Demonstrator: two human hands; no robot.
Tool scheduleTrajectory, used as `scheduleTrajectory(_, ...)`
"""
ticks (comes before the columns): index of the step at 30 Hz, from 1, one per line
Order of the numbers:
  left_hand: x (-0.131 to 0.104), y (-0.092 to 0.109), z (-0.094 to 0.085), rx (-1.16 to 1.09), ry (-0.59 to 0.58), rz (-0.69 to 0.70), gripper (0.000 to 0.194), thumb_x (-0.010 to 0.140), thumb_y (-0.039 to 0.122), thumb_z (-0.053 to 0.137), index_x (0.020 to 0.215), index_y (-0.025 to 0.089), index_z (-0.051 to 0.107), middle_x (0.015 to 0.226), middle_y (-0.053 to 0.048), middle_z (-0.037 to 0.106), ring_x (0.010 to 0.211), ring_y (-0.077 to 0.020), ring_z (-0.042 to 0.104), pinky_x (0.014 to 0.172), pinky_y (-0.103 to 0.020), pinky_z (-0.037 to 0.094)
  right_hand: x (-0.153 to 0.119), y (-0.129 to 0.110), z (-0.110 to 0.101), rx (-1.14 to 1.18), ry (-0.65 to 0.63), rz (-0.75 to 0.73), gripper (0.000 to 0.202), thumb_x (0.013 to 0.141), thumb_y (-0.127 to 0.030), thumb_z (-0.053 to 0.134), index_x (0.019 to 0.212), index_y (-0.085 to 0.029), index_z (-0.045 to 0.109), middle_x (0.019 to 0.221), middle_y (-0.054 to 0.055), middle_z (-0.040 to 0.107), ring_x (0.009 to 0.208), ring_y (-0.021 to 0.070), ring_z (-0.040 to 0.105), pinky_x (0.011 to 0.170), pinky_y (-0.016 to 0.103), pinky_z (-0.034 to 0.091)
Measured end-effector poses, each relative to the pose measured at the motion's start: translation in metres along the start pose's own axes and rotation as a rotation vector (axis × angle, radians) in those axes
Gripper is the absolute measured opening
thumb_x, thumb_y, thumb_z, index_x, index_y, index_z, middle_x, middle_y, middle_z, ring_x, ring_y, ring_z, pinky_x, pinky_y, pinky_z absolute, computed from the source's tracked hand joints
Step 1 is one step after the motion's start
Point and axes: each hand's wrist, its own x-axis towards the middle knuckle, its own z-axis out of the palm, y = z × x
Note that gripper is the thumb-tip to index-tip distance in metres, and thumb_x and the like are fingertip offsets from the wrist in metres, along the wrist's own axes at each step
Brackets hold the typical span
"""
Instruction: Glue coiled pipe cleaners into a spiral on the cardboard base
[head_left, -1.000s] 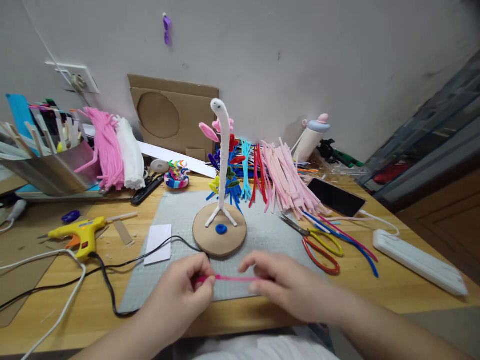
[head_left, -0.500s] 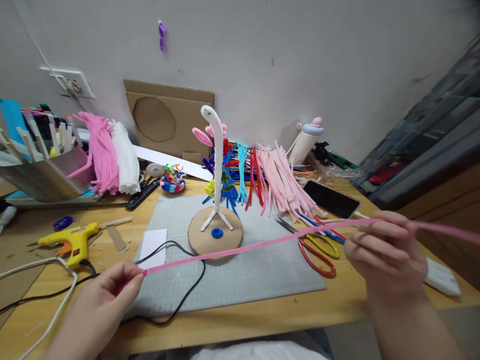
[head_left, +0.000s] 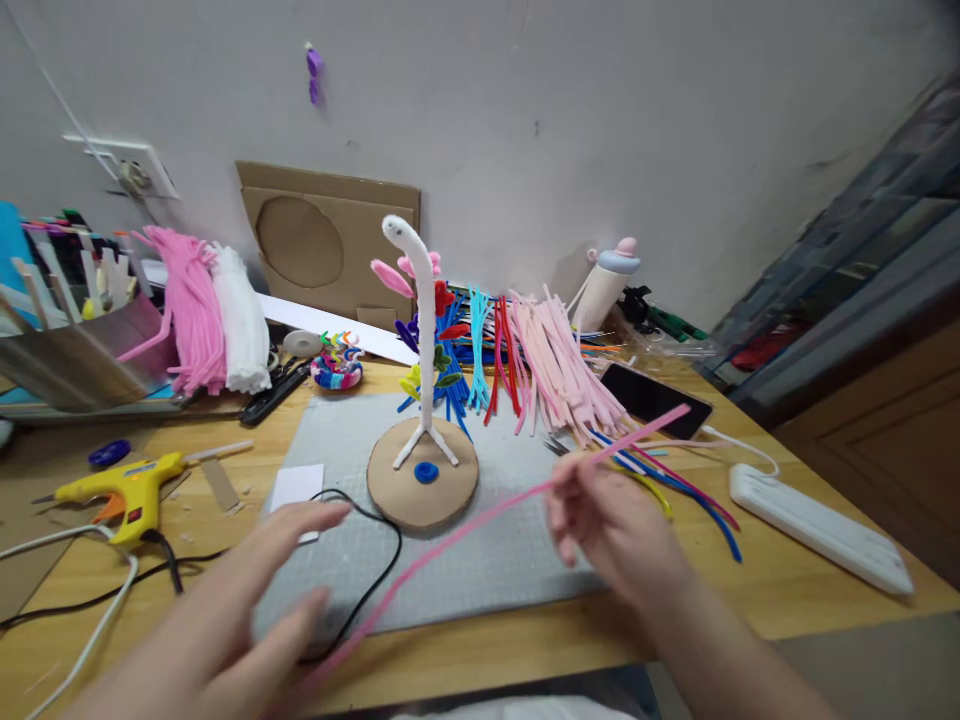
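Note:
A long pink pipe cleaner slants across the front of the grey cutting mat. Its upper part is pinched in my right hand, with a short end sticking out past the fingers. At the lower left, my left hand has thumb and fingers apart, and the pipe cleaner's lower end runs down beside it. Behind the hands a white fuzzy stem stands upright on a round cardboard base, with a blue coil on the base. Coloured petals and leaves show around the stem.
A yellow glue gun with cables lies at left. Scissors are partly hidden by my right hand. Pale pink pipe cleaners, a phone and a white power strip lie at right. Cardboard leans on the wall.
My left hand has let go of the pipe cleaner's end and opened. My right hand has moved left and down, and the strip now slopes steeply toward the lower left.

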Motion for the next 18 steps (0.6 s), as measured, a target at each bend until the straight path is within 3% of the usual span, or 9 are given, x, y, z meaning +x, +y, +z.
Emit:
scheduleTrajectory(3,0.033,0.064,0.023,-0.225,-0.025,0.133,0.045,0.083,0.038,0.056,0.127,0.031,0.051,0.129,-0.006,0.059,0.116,-0.0271,0.057,0.096,-0.042,0.048,0.002,0.019,0.039,-0.046,-0.206,0.122,0.040,0.082,-0.062,0.054,0.079,-0.022,0.061,0.068,0.004,0.060,0.050,0.0153,0.057,0.050,0.029,0.044)
scheduleTrajectory(5,0.048,0.093,0.041,-0.417,-0.074,0.176,0.037,0.084,0.035,0.054,0.120,0.027,0.057,0.122,-0.008,0.062,0.110,-0.0251,0.060,0.090,-0.037,0.052,0.000,0.030,0.055,-0.119,-0.280,0.176,0.040,0.081,-0.064,0.054,0.074,-0.025,0.060,0.066,0.003,0.058,0.052,0.0152,0.055,0.054,0.030,0.044)
scheduleTrajectory(7,0.056,0.105,0.056,-0.654,-0.215,0.089,0.028,0.087,0.039,0.049,0.108,0.025,0.061,0.110,-0.008,0.064,0.077,-0.0191,0.069,0.058,-0.027,0.057,-0.002,0.036,0.065,-0.189,-0.330,0.209,0.043,0.082,-0.066,0.050,0.069,-0.026,0.057,0.061,0.002,0.054,0.052,0.0153,0.052,0.057,0.031,0.044)
scheduleTrajectory(9,0.059,0.106,0.065,-0.864,-0.359,-0.061,0.031,0.089,0.047,0.044,0.096,0.023,0.062,0.091,-0.004,0.065,0.046,-0.0124,0.061,0.034,-0.022,0.045,-0.004,0.037,0.068,-0.223,-0.366,0.228,0.042,0.085,-0.065,0.045,0.071,-0.027,0.058,0.060,0.001,0.052,0.051,0.0151,0.050,0.058,0.032,0.045)
scheduleTrajectory(10,0.059,0.104,0.068,-0.930,-0.389,-0.119,0.033,0.089,0.050,0.042,0.092,0.022,0.061,0.082,-0.002,0.064,0.039,-0.0108,0.057,0.031,-0.022,0.041,-0.004,0.034,0.068,-0.248,-0.388,0.229,0.038,0.087,-0.062,0.044,0.077,-0.028,0.059,0.063,0.001,0.053,0.052,0.0151,0.050,0.059,0.032,0.045)
scheduleTrajectory(12,0.060,0.098,0.068,-0.962,-0.321,-0.137,0.033,0.089,0.050,0.043,0.087,0.022,0.061,0.073,0.000,0.063,0.046,-0.0121,0.060,0.041,-0.022,0.047,-0.003,0.024,0.062,-0.379,-0.449,0.187,0.025,0.089,-0.053,0.047,0.090,-0.033,0.062,0.075,0.002,0.059,0.060,0.0159,0.055,0.061,0.031,0.046)
scheduleTrajectory(14,0.064,0.091,0.065,-0.926,-0.177,-0.098,0.028,0.089,0.045,0.047,0.087,0.021,0.062,0.074,0.000,0.065,0.066,-0.0146,0.065,0.061,-0.025,0.052,0.003,0.012,0.049,-0.616,-0.479,0.107,0.016,0.088,-0.042,0.053,0.100,-0.037,0.063,0.087,0.002,0.065,0.069,0.0172,0.060,0.063,0.029,0.047)
scheduleTrajectory(16,0.071,0.085,0.060,-0.932,-0.111,-0.096,0.024,0.088,0.042,0.050,0.090,0.021,0.063,0.074,-0.001,0.066,0.073,-0.0149,0.064,0.070,-0.026,0.051,0.016,0.000,0.026,-0.838,-0.363,-0.006,0.021,0.089,-0.037,0.052,0.108,-0.037,0.061,0.083,0.000,0.068,0.068,0.0170,0.063,0.061,0.028,0.049)
scheduleTrajectory(18,0.077,0.079,0.059,-1.001,-0.131,-0.153,0.026,0.088,0.042,0.050,0.096,0.020,0.061,0.068,0.001,0.064,0.063,-0.0132,0.060,0.063,-0.025,0.049,0.037,-0.010,-0.005,-1.012,-0.111,-0.130,0.023,0.089,-0.036,0.050,0.106,-0.030,0.064,0.077,0.001,0.068,0.066,0.0179,0.064,0.060,0.029,0.050)
